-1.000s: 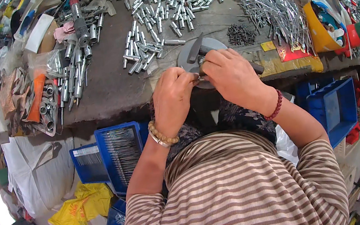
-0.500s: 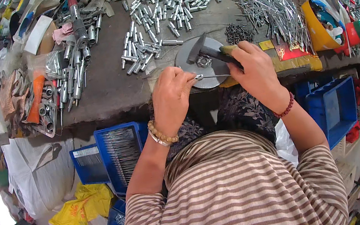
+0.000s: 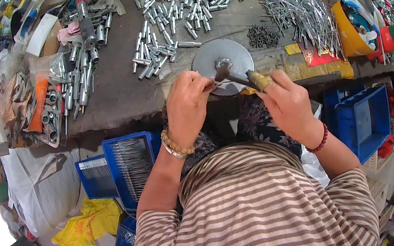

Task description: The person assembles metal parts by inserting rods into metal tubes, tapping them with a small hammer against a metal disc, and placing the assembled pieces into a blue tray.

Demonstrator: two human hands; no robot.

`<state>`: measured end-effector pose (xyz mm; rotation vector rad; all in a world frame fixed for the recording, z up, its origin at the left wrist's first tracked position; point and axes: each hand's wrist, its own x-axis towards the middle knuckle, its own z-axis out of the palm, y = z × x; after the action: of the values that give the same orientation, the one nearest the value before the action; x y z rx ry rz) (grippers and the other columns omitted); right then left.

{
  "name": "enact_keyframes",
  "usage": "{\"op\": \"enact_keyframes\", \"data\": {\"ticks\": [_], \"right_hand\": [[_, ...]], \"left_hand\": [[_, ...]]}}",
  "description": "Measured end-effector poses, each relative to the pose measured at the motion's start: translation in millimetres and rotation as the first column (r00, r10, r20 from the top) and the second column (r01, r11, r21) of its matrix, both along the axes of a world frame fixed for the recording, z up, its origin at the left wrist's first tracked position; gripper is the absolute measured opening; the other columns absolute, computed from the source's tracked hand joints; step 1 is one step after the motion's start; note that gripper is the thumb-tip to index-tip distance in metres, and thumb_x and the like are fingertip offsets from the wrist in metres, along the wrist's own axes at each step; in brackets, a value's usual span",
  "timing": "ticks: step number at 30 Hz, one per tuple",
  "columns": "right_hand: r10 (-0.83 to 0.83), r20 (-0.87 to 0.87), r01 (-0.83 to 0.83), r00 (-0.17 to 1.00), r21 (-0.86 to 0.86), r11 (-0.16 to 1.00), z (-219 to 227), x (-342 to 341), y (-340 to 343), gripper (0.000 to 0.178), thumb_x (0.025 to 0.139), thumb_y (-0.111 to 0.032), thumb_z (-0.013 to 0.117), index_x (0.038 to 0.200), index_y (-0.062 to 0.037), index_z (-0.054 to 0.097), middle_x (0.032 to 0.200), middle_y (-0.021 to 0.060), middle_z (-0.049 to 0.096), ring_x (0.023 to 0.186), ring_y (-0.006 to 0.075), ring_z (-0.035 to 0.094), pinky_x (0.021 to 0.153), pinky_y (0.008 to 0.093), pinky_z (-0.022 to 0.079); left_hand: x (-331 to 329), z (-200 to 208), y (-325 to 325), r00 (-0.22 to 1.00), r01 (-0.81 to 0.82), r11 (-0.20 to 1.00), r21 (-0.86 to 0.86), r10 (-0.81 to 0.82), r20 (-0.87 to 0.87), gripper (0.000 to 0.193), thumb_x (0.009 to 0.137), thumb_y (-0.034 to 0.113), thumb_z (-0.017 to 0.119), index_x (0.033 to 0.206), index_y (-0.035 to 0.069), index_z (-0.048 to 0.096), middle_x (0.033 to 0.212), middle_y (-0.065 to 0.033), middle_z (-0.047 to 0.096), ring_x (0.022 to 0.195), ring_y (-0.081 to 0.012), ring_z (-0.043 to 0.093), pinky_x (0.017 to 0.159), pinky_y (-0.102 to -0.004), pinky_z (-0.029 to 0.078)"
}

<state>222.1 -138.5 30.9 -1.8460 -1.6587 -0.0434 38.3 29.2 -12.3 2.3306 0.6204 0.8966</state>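
Note:
My left hand (image 3: 187, 101) is closed at the near left edge of a round grey metal disc (image 3: 237, 49), fingertips pinched on a small metal rod. The hammer head largely covers that rod. My right hand (image 3: 288, 102) is wrapped round the yellow-taped grip of a hammer (image 3: 240, 79). Its dark head is down over the near part of the disc, right beside my left fingertips. Whether the head touches the rod I cannot tell. A small raised metal piece sits at the middle of the disc, partly behind the hammer head.
Many silvery metal sleeves (image 3: 179, 14) lie across the bench beyond the disc. Thin rods (image 3: 301, 12) and small dark pins (image 3: 262, 36) are heaped to the right, near a yellow container (image 3: 351, 34). Tools crowd the left. Blue bins (image 3: 134, 170) stand below the bench edge.
The hammer has swung down and nearer, its head moving from the disc's far side to my left fingertips. My right hand has drawn nearer to me; my left hand stays almost in place.

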Motion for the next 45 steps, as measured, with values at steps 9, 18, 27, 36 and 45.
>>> {"op": "enact_keyframes", "data": {"ticks": [9,18,27,36,45], "right_hand": [[0.031,-0.001,-0.031,1.000,0.122,0.992,-16,-5,-3,0.031,0.085,0.007,0.070,0.115,-0.0023,0.073,0.098,0.0114,0.066,0.077,0.0292,0.069,0.064,0.0372,0.056],[-0.048,-0.220,0.031,0.974,-0.080,0.996,3,14,22,0.027,0.085,-0.002,0.073,0.112,-0.0049,0.072,0.094,0.0112,0.062,0.081,0.0355,0.065,0.068,0.0438,0.054],[-0.049,0.141,0.070,0.989,-0.148,0.987,-7,-13,19,0.024,0.078,-0.011,0.081,0.090,-0.0078,0.060,0.091,0.0099,0.065,0.088,0.0314,0.066,0.073,0.0437,0.052],[-0.193,-0.713,-0.186,0.674,-0.416,0.890,-11,-33,7,0.022,0.090,-0.013,0.076,0.092,0.0017,0.060,0.070,0.0115,0.060,0.062,0.0202,0.052,0.060,0.0374,0.044],[-0.219,-0.829,-0.255,0.515,-0.392,0.884,-15,-67,11,0.015,0.093,-0.009,0.074,0.096,0.0014,0.063,0.070,0.0036,0.058,0.066,0.0096,0.049,0.059,0.0310,0.043]], "left_hand": [[0,-1,1,1.000,0.010,1.000,-0.009,-0.010,0.013,0.018,0.085,-0.005,0.075,0.101,0.003,0.072,0.095,-0.0114,0.062,0.090,-0.0303,0.064,0.077,-0.0384,0.052],[-6,3,4,0.999,0.019,1.000,0.011,-0.019,-0.034,0.014,0.086,0.003,0.077,0.100,0.005,0.075,0.096,-0.0092,0.063,0.090,-0.0286,0.065,0.076,-0.0389,0.052],[-9,0,1,1.000,-0.010,1.000,0.002,0.010,-0.018,0.024,0.086,0.005,0.078,0.110,0.009,0.078,0.099,-0.0070,0.064,0.092,-0.0274,0.064,0.079,-0.0374,0.052],[-17,-1,-46,0.987,-0.058,0.699,-0.712,0.147,0.064,0.043,0.106,0.007,0.060,0.149,0.007,0.056,0.106,-0.0074,0.071,0.075,-0.0067,0.061,0.061,-0.0219,0.051],[-30,0,-53,0.926,0.091,0.409,-0.908,0.300,0.228,0.060,0.103,0.006,0.064,0.156,0.005,0.037,0.103,-0.0088,0.075,0.070,-0.0045,0.058,0.057,-0.0190,0.048]]}}
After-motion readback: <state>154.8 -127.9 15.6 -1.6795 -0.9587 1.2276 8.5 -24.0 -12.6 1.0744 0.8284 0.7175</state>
